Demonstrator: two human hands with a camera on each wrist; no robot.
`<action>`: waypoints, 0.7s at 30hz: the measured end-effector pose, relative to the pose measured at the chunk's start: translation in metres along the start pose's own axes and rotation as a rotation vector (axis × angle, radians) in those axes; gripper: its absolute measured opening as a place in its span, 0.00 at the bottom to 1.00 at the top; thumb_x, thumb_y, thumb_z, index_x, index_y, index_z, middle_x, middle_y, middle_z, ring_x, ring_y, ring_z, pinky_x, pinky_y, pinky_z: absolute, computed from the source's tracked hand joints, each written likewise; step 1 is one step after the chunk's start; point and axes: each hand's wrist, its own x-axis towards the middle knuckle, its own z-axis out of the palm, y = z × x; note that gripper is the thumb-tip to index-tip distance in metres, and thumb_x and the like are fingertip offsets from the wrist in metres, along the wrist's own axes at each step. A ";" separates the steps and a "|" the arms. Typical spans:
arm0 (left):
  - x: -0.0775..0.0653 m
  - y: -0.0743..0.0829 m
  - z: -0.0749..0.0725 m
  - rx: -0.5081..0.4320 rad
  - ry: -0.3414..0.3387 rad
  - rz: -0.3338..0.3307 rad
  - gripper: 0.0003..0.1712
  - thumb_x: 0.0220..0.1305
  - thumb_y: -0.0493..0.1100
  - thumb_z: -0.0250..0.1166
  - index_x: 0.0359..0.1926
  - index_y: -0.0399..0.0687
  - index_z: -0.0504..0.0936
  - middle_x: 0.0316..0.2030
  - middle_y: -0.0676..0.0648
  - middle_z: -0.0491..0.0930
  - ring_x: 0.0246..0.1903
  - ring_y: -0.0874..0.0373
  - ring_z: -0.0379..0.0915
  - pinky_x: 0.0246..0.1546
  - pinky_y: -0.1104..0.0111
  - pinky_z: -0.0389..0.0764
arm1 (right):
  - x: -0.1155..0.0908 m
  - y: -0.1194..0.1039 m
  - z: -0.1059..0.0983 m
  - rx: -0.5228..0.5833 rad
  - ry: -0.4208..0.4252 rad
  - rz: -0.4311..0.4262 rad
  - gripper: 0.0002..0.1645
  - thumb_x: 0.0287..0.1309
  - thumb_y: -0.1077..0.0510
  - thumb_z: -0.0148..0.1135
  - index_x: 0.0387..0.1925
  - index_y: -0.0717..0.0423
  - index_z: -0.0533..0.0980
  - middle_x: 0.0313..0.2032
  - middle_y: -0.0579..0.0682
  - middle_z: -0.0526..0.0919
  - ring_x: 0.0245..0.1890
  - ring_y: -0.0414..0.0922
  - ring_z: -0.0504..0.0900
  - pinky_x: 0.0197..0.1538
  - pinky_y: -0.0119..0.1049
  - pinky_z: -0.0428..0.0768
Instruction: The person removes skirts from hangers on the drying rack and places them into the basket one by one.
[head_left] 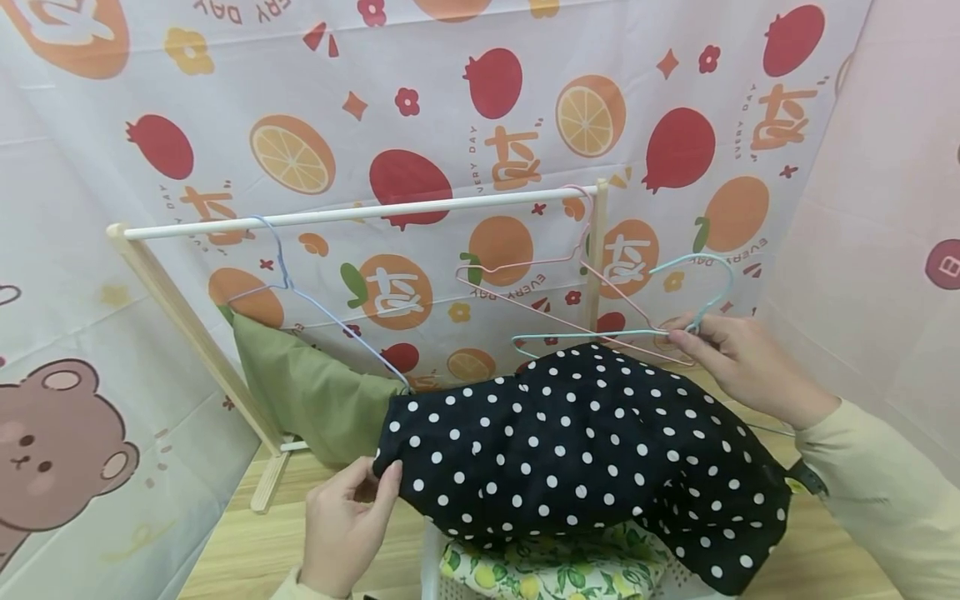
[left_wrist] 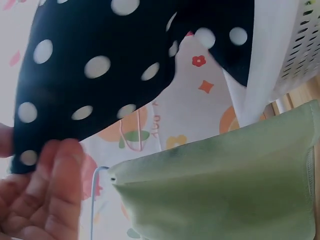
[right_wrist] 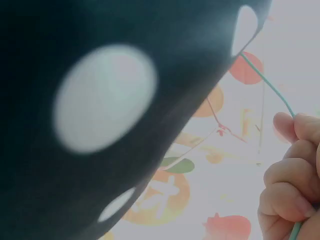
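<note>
My left hand (head_left: 345,517) pinches one corner of a black cloth with white polka dots (head_left: 540,450). In the left wrist view, the fingers (left_wrist: 65,185) of that hand hold the cloth's edge. My right hand (head_left: 757,367) grips a teal wire hanger (head_left: 729,287) just below its hook. The hanger's lower wire runs leftward behind the dotted cloth, which hides part of it. In the right wrist view, the curled right hand (right_wrist: 295,185) holds the teal wire beside the dark cloth.
A rack's white rail (head_left: 375,210) carries a blue hanger (head_left: 282,262) with a green zippered cloth (head_left: 307,392) and a bare pink hanger (head_left: 580,250). Beneath the dotted cloth, a white perforated basket (left_wrist: 300,55) holds a lemon-print cloth (head_left: 555,575). Printed curtains surround the wooden table (head_left: 405,533).
</note>
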 end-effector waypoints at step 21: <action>-0.005 -0.012 0.050 0.260 -0.693 0.034 0.09 0.53 0.45 0.66 0.22 0.51 0.76 0.12 0.61 0.66 0.14 0.67 0.66 0.17 0.70 0.67 | -0.001 -0.007 0.003 -0.032 -0.023 0.048 0.17 0.60 0.53 0.58 0.16 0.47 0.69 0.10 0.38 0.57 0.11 0.37 0.57 0.15 0.30 0.59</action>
